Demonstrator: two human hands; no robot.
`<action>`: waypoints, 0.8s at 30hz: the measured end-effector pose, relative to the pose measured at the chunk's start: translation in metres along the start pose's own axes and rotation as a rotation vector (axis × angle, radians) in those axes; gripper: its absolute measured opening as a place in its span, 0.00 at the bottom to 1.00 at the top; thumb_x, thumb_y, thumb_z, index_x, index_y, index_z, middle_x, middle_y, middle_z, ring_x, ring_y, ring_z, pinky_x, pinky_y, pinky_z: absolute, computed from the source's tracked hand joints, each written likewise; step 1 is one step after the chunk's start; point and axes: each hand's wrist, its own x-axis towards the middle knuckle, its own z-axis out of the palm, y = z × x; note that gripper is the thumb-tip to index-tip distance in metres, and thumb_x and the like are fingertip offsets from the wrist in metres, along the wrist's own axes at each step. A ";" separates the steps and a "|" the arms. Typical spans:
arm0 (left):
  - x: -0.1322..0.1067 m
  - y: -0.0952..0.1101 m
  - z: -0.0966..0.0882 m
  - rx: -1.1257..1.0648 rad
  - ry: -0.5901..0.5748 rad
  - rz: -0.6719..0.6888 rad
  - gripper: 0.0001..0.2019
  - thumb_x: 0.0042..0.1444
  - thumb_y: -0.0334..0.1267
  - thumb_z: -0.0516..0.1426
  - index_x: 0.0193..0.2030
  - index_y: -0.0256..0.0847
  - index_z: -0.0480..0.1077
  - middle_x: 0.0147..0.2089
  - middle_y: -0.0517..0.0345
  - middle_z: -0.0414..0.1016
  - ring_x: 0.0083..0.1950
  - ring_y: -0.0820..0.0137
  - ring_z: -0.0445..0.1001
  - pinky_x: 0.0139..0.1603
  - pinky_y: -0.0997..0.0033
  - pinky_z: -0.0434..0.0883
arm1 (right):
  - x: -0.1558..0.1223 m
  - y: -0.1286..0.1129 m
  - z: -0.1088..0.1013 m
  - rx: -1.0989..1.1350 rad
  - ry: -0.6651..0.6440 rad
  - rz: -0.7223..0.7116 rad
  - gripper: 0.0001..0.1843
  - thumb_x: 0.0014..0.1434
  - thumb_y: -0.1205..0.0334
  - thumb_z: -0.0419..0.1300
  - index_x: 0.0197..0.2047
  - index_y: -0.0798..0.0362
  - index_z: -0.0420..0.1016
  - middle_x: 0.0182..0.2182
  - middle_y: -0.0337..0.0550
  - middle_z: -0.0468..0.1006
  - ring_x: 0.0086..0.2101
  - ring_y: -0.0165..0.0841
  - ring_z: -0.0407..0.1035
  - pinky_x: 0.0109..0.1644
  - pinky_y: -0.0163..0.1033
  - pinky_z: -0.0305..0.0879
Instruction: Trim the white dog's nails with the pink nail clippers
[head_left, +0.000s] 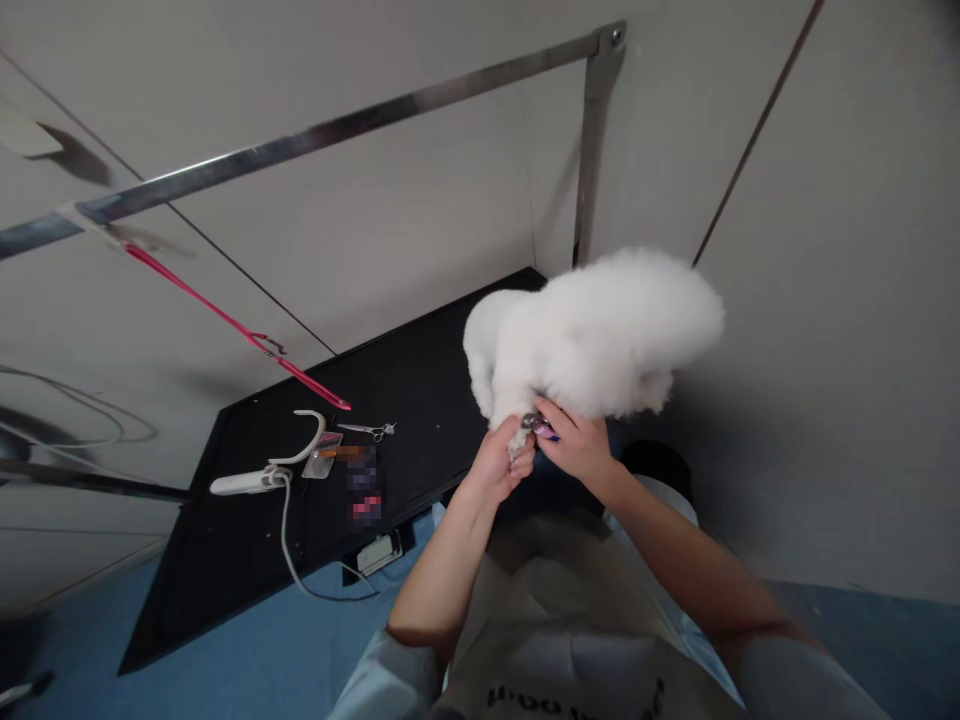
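Observation:
A fluffy white dog [592, 335] stands on the black grooming table [420, 380], its rear toward me. My left hand [501, 465] is closed around one of the dog's paws [517, 440], which it holds lifted. My right hand [577, 445] grips a small purple-and-metal tool [538, 426], its tip at the paw. Both hands meet just below the dog's body at the table's near edge.
On the table's left lie a white corded clipper [244, 482], a white curved piece [304, 440], scissors [367, 430] and a comb [337, 453]. A metal grooming arm [592, 150] spans overhead with a red leash [240, 330] hanging. The floor is blue.

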 end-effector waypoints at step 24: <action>0.000 0.004 0.003 -0.062 -0.037 -0.143 0.17 0.57 0.42 0.46 0.20 0.39 0.53 0.11 0.69 0.46 0.10 0.82 0.41 0.09 0.83 0.42 | 0.009 0.006 -0.007 -0.041 0.030 -0.055 0.15 0.55 0.60 0.58 0.46 0.46 0.76 0.35 0.39 0.79 0.35 0.32 0.71 0.47 0.35 0.64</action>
